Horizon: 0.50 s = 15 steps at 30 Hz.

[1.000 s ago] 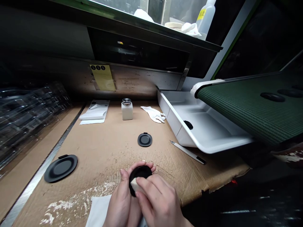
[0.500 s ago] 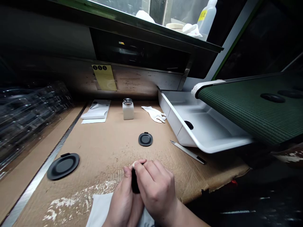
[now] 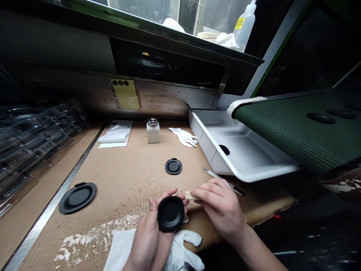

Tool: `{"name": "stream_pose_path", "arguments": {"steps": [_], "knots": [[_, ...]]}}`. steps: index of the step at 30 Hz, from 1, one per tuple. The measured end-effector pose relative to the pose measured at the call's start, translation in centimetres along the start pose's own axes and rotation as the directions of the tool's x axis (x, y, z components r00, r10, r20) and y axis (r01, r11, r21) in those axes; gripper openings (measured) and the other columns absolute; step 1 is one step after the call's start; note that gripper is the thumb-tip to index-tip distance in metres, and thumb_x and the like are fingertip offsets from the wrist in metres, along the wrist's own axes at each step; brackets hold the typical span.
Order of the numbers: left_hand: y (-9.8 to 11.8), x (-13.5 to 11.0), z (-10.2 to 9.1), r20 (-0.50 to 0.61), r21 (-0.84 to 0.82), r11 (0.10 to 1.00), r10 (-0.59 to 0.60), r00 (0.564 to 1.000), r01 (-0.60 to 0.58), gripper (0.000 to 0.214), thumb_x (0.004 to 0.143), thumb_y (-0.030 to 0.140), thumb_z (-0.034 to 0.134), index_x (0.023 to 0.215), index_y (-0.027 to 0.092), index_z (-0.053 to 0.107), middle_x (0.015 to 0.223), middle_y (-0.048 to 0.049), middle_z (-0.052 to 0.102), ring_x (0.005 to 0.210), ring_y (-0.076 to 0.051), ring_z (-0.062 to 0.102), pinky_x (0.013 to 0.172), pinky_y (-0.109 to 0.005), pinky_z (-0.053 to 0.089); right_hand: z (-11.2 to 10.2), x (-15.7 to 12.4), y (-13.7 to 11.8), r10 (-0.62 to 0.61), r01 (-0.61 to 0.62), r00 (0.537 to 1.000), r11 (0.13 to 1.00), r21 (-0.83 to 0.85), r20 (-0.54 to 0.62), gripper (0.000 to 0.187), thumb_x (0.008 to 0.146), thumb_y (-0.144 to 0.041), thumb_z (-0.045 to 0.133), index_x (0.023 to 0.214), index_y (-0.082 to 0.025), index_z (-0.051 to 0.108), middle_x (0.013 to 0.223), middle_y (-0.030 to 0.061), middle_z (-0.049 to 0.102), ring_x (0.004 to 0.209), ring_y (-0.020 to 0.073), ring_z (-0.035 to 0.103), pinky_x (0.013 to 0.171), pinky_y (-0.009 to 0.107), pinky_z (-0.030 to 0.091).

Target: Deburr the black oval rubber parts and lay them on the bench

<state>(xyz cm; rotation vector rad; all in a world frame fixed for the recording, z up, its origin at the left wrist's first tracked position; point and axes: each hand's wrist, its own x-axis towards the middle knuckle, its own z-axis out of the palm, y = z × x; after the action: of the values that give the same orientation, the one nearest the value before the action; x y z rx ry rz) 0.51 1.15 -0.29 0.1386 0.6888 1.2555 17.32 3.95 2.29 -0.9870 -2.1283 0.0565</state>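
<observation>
My left hand (image 3: 149, 233) cradles a black rounded disc (image 3: 170, 213) with a shallow dished middle, thumb along one side and fingers behind it. Just to the right, my right hand (image 3: 218, 207) pinches a small cream-coloured piece (image 3: 189, 195), like an eraser or pad, apart from the disc. A white glove (image 3: 186, 250) lies beneath my left hand. Farther off on the cardboard sit a small dark rounded piece with a tab (image 3: 173, 166) and a larger one (image 3: 77, 198) at left.
A utility knife (image 3: 222, 181) lies beside the white tray (image 3: 207, 145), which holds one black piece (image 3: 225, 149). A green conveyor belt (image 3: 287, 131) carries several black pieces. Behind are a white pump bottle (image 3: 153, 131), another glove (image 3: 184, 137) and paper sheets (image 3: 115, 134). Clear plastic trays (image 3: 36, 139) are stacked left.
My right hand has moved right, away from the disc, with the cream piece in its fingers. My left hand has opened out somewhat, so the disc's face now shows.
</observation>
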Motion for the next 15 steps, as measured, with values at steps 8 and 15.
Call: {"name": "stream_pose_path", "arguments": {"steps": [8,15], "knots": [[-0.2,0.1,0.4,0.01,0.047,0.999,-0.022,1.0,0.022,0.037,0.085,0.041,0.047,0.104,0.014,0.063,0.103,-0.0095,0.067,0.103,-0.023,0.057,0.092,-0.036,0.04,1.1,2.1,-1.0,-0.337,0.355,0.919,0.933,-0.058,0.203,0.023,0.09,-0.021,0.04,0.097,-0.019,0.061,0.086,0.0011,0.065,0.076,0.0161,0.045,0.07,0.033,0.035],[0.2,-0.5,0.7,0.054,0.119,0.993,-0.029,0.998,0.022,0.05,0.086,0.043,0.042,0.12,0.008,0.05,0.092,-0.0164,0.069,0.084,-0.025,0.063,0.084,-0.04,0.044,-0.2,1.1,3.4,-0.171,0.181,0.983,0.967,-0.18,0.066,0.023,0.09,-0.013,0.041,0.098,-0.017,0.063,0.087,0.0042,0.066,0.077,0.0157,0.047,0.07,0.03,0.039]]}}
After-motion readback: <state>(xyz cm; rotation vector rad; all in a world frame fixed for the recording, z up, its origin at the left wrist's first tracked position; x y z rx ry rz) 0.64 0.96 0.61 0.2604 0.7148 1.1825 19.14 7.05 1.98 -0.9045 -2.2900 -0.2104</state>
